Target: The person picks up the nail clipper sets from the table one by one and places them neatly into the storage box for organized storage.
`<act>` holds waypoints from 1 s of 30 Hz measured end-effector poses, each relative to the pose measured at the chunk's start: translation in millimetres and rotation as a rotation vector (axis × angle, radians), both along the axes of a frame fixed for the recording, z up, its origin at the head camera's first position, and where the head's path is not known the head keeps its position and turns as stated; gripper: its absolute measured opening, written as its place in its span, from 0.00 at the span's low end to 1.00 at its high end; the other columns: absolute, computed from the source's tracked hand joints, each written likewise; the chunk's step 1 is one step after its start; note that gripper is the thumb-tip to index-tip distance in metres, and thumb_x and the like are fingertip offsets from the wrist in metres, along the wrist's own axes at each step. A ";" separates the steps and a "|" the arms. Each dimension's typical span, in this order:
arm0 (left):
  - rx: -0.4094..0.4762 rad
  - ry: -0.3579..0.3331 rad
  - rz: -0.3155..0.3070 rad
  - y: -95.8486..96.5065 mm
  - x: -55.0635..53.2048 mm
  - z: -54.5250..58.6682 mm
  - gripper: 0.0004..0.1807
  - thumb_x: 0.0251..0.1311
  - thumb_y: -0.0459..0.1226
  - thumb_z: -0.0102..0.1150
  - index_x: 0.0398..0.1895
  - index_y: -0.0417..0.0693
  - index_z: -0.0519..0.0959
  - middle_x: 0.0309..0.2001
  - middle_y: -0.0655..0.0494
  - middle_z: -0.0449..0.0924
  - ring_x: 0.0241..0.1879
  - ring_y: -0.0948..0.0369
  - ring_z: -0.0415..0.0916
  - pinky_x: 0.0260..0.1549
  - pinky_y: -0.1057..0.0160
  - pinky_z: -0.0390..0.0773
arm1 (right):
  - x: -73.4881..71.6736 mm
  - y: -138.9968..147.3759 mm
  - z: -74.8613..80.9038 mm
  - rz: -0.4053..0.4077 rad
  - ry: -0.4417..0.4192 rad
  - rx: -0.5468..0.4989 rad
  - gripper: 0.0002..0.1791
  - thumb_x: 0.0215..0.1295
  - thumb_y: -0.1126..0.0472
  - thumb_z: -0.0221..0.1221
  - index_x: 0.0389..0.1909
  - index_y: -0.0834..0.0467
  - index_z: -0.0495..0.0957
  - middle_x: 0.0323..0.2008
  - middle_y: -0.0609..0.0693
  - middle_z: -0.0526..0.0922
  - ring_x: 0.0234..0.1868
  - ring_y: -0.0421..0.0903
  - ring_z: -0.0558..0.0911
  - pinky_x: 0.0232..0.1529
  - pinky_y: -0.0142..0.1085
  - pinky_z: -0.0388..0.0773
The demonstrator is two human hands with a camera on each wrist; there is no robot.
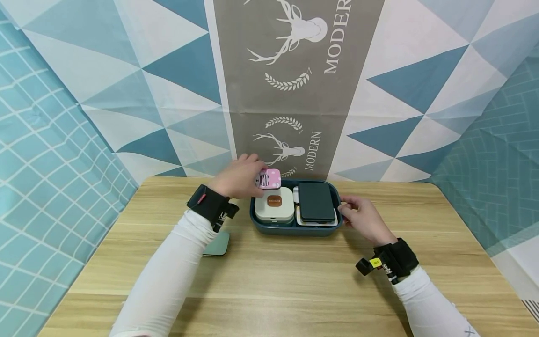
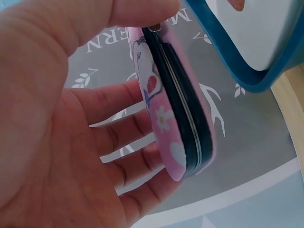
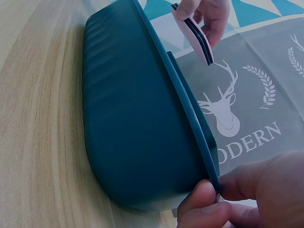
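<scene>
My left hand grips a small pink flat case with a flower pattern. In the left wrist view the case shows a dark edge with a thin metal seam, held between thumb and fingers. It hangs over the back left of a dark teal basket. Inside the basket sit a cream rounded box with a brown label and a dark flat rectangular item on top of a white one. At the basket's right end, my right hand pinches the rim between thumb and fingers.
On the wooden table, a pale green flat item lies left of the basket, partly hidden by the left forearm. Behind the table hangs a patterned cloth with deer prints, close to the basket's back side.
</scene>
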State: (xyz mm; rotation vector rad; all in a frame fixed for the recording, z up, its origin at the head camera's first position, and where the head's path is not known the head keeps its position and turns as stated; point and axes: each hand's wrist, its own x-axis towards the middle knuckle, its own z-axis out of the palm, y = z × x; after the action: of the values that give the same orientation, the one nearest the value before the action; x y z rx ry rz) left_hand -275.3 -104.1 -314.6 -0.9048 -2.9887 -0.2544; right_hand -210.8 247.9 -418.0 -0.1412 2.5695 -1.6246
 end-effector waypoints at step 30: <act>-0.024 -0.036 -0.021 20.0 -9.9 -11.7 0.35 0.54 0.43 0.76 0.66 0.42 0.80 0.57 0.49 0.75 0.57 0.49 0.66 0.58 0.50 0.72 | 0.8 -1.5 1.8 -0.006 -0.011 0.006 0.25 0.82 0.65 0.52 0.74 0.71 0.68 0.43 0.65 0.78 0.34 0.50 0.79 0.33 0.37 0.81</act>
State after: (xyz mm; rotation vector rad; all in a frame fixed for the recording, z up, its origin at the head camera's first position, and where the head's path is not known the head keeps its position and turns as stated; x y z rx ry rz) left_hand -285.2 -84.2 -326.3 -0.9438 -3.0226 -0.2387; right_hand -210.0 246.4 -416.2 -0.1247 2.5690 -1.6148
